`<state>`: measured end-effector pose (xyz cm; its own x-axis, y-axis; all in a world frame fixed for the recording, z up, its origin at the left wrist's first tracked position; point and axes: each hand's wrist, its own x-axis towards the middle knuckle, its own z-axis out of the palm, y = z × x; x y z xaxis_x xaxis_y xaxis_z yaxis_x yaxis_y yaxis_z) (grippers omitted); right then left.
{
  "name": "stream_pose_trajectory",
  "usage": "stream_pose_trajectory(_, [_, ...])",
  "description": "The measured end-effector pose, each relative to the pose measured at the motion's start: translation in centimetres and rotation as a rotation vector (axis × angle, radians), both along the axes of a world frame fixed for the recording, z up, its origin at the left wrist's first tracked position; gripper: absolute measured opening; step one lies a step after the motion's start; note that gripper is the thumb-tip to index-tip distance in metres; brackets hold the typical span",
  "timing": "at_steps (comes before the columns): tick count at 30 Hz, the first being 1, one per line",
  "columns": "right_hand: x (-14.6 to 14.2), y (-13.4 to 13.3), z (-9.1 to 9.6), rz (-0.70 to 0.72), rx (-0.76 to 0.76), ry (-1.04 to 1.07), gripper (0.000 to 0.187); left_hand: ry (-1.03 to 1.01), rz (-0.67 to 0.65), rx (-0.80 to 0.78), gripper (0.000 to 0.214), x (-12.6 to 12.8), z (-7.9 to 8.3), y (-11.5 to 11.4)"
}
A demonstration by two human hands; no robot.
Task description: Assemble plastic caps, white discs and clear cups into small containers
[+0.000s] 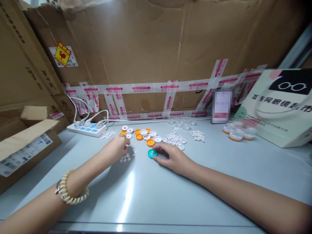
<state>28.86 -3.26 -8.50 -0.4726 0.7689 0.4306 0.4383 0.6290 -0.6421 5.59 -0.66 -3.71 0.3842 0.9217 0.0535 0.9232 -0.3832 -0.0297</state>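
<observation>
r hand [176, 160]: thumb + fingers pinch the rim of a teal disc [150, 154], which sits btwn the tips w/ a small pale bit at its centre; can't tell if it touches the counter [151, 198]. l hand [115, 148]: fingers curled downward; tips partly hidden, can't tell if they're gripping anything. teal disc is well apart from the l fingers, to their right.

just right of l fingers, near side: loose small clear pcs [124, 158]. right by l fingertips: a few white discs [130, 130] w/ orange ones. just past teal disc + r fingers: orange discs [150, 142] clustered w/ more white ones. beyond r knuckles: heap of flat white pcs [174, 139], then a tiny-pcs pile [198, 136] farther right; clear cups [186, 124] behind.

further out: power strip [87, 129] past l fingers, leftward; open box [26, 139] left of them. phone [221, 107] stands upright far right past r fingers, then clear-topped stacks [236, 134] + paper bag [275, 120]. taped carton [146, 48] behind all.
</observation>
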Motion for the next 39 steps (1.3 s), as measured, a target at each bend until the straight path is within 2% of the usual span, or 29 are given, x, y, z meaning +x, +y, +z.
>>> stream_pose_trajectory(2, [0.0,0.0,0.0,0.001,-0.008,0.004,0.016,-0.036,-0.051,0.000,0.021,0.9,0.5,-0.6])
stream_pose_trajectory(5, [0.1,0.0,0.1,0.006,-0.020,0.013,0.015,-0.166,-0.195,-0.024,0.016,2.6,1.1,-1.4])
stream_pose_trajectory(8, [0.0,0.0,0.0,0.027,-0.034,0.037,0.016,-0.257,-0.339,-0.039,0.015,3.9,1.0,-1.8])
stream_pose_trajectory(11, [0.0,0.1,0.0,0.043,-0.043,0.059,0.019,-0.218,-0.439,0.019,0.014,4.4,0.3,-1.7])
stream_pose_trajectory(18, [0.0,0.1,0.2,0.045,-0.059,0.050,0.020,-0.064,-0.547,0.191,0.014,4.2,-0.9,-1.6])
stream_pose_trajectory(33, [0.0,0.0,0.3,0.039,-0.073,0.046,0.022,-0.088,-0.558,0.139,0.020,3.9,-1.0,-2.1])
stream_pose_trajectory(36, [0.0,0.0,0.2,0.040,-0.065,0.049,0.022,-0.199,-0.526,0.061,0.021,3.8,-0.2,-1.8])
stream_pose_trajectory(39, [0.1,0.0,0.1,0.018,-0.042,0.044,0.019,-0.367,-0.429,0.049,0.021,2.7,1.5,-1.0])
